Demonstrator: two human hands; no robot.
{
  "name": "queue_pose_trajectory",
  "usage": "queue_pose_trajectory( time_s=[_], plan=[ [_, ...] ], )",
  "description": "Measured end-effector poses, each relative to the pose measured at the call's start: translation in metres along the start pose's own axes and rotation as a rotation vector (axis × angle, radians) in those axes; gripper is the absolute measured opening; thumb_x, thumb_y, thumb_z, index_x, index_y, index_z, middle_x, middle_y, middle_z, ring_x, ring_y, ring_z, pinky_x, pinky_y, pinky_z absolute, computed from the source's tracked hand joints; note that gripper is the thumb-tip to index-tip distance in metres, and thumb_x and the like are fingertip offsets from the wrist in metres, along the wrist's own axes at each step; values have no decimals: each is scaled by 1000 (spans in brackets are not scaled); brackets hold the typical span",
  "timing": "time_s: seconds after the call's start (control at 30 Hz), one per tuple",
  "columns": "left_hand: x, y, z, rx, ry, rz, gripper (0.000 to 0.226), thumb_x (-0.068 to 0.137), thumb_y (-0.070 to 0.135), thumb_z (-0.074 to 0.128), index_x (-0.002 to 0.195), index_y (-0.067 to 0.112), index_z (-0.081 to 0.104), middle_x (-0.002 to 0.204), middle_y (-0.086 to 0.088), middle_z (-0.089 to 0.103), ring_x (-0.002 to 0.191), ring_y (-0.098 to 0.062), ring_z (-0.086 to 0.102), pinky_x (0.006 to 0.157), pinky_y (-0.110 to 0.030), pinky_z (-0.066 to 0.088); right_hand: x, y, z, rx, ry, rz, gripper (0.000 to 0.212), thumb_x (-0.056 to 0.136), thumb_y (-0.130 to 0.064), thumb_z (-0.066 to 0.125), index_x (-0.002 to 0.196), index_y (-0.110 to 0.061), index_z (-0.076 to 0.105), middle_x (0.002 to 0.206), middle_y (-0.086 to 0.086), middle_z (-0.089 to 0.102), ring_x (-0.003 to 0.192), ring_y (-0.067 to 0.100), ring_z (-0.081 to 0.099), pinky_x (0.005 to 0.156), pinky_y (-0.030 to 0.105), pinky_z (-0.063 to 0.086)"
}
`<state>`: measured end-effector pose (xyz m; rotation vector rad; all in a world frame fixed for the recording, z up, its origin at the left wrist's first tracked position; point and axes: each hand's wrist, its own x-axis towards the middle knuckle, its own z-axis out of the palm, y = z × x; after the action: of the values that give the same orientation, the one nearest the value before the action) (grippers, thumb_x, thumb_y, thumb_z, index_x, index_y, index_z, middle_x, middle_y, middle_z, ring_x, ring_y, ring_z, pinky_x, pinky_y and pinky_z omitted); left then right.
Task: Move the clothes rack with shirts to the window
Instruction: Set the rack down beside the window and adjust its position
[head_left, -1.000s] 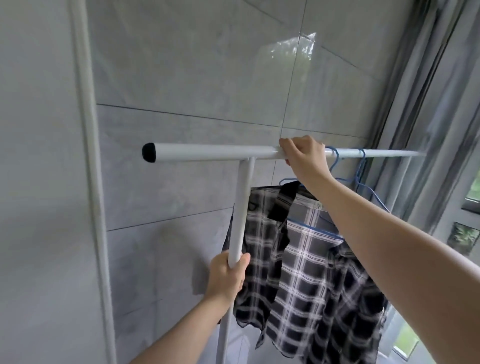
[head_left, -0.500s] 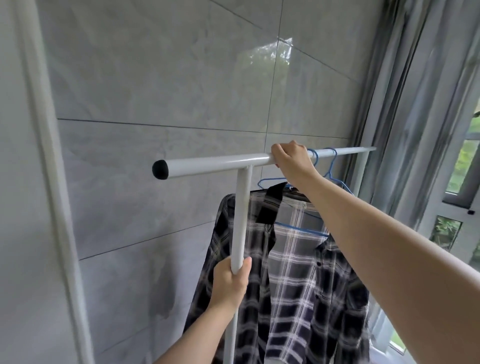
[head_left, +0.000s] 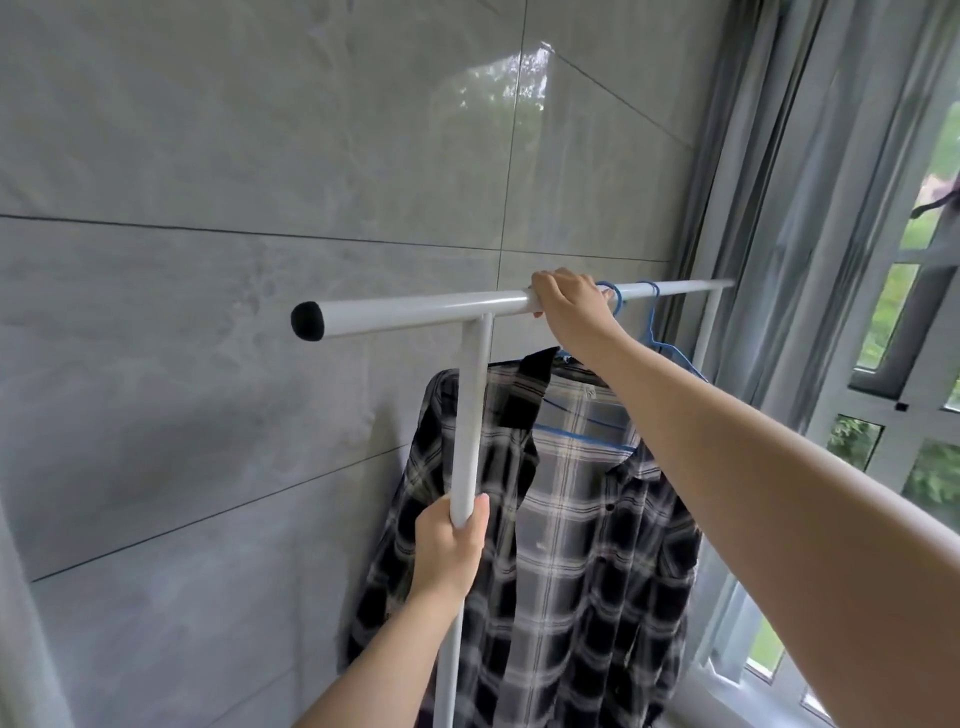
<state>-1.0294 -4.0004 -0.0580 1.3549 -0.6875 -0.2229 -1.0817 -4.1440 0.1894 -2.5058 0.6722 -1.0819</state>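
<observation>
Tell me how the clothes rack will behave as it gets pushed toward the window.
The clothes rack looks like thin white tubing, so probably light. Tall and narrow, it may tip. The plaid shirts on blue hangers will likely swing.

white clothes rack (head_left: 470, 410), plaid shirts (head_left: 566, 545) hanging

left hand (head_left: 451, 545): I see it bare, no glove, ring or watch
left forearm: bare up to the frame's bottom edge, no sleeve in my view
right hand (head_left: 569, 306): bare, no ring that I can make out
right forearm: bare and sleeveless to the frame's right edge, wrist without band
</observation>
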Motion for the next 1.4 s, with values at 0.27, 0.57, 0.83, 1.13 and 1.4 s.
queue_pose_trajectory(
  time_s=[0.27, 0.57, 0.83, 1.13, 1.4],
  plan=[
    [28, -7, 22, 17, 3, 7, 42, 81, 42, 60, 55, 19, 36, 53, -9, 34, 51, -23, 29, 49, -37, 27, 5, 36, 9, 113, 49, -75, 44, 111, -30, 26, 140, -17, 56, 169, 2, 26, 161, 23, 7, 129, 48, 9],
    [44, -15, 57, 44, 7, 58, 43, 90, 25, 61, 55, 15, 39, 48, -1, 38, 43, -18, 35, 44, -31, 31, -137, 128, 90, 167, -188, 181, 85, 95, 4, 47, 162, -32, 8, 172, -8, 9, 153, 1, 17, 113, 7, 36],
    [44, -10, 71, 58, -2, 7, 39, 85, 34, 58, 53, 18, 42, 48, -4, 42, 48, -23, 40, 51, -39, 36, -247, 149, 166, 475, -572, 552, 99, 87, -14, 61, 159, -43, -1, 159, -1, 40, 140, 32, 50, 100, 32, 56],
    [28, -1, 60, 88, 70, -12, 39, 82, 40, 56, 46, 29, 45, 46, -1, 41, 46, -24, 39, 49, -37, 35, -280, 95, 214, 505, -395, 728, 34, 98, -34, 57, 125, -16, 49, 108, 9, 65, 89, 19, 55, 77, 32, 44],
    [13, 6, 46, 194, 137, 71, 43, 91, 27, 60, 60, -2, 51, 54, -25, 56, 46, -30, 49, 45, -35, 41, -287, 82, 218, 350, -446, 722, 7, 105, -17, 40, 100, -13, 38, 72, -9, 48, 60, 9, 44, 69, 31, 39]
  ],
)
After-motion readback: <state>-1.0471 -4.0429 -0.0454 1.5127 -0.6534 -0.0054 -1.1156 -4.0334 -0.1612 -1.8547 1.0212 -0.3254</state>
